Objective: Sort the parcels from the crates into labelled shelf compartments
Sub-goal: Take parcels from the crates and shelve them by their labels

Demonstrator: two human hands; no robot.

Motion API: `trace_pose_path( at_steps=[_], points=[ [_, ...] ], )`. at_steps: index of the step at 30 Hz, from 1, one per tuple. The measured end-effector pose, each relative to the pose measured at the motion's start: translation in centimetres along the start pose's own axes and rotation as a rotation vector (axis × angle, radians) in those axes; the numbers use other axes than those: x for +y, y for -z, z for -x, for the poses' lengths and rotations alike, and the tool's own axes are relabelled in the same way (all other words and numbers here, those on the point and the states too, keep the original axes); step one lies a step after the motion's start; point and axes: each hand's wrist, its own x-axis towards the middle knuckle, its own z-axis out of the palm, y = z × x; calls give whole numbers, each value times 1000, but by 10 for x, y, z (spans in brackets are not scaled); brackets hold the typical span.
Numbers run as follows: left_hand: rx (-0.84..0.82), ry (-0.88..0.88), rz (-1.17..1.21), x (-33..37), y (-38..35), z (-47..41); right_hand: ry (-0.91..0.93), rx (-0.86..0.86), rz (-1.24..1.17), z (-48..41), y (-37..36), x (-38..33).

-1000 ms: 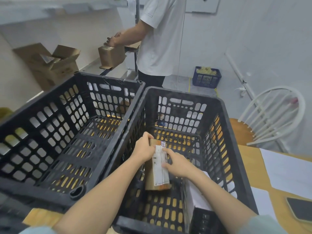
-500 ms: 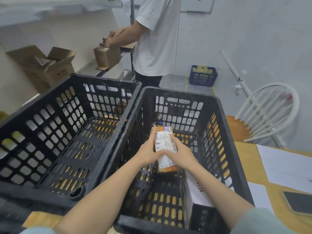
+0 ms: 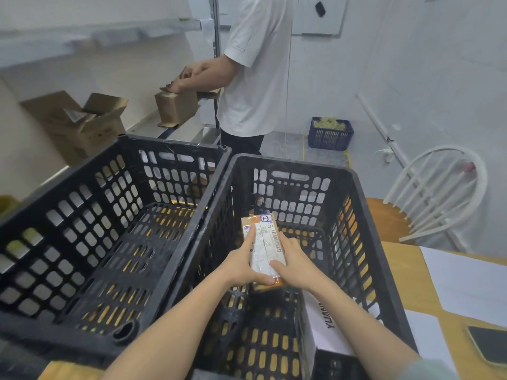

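Note:
A small brown parcel with a white shipping label and a handwritten tag hangs above the floor of the right black crate. My left hand grips its left side and bottom edge, one finger stretched along the label. My right hand holds its right side, thumb on the label. A white box lies against the right wall of the same crate. The left black crate holds no parcels. Metal shelves run along the left wall.
Another person in a white shirt stands beyond the crates, handling a cardboard box on the shelf. An open carton sits further left. To the right are a white chair, papers and a phone on the wooden table.
Both hands have lifted the parcel from the crate floor and turned it so the label and tag face up. The other person has kept working at the shelf.

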Motion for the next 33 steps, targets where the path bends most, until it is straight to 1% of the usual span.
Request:
trace_pose_path(
  at_steps=[5, 14, 20, 24, 30, 33],
  points=[
    [3, -24, 15, -2, 2, 0, 66, -34, 2, 2, 4, 1],
    [44, -44, 62, -3, 3, -1, 117, 16, 66, 6, 11, 2],
    [64, -44, 32, -3, 4, -1, 84, -4, 97, 4, 11, 5],
    [66, -40, 19, -2, 5, -2, 97, -8, 123, 6, 14, 4],
    [82, -38, 9, -1, 4, -1, 85, -7, 265, 9, 16, 4],
    [76, -39, -1, 0, 3, 0, 81, 4, 261, 8, 15, 5]
  ],
)
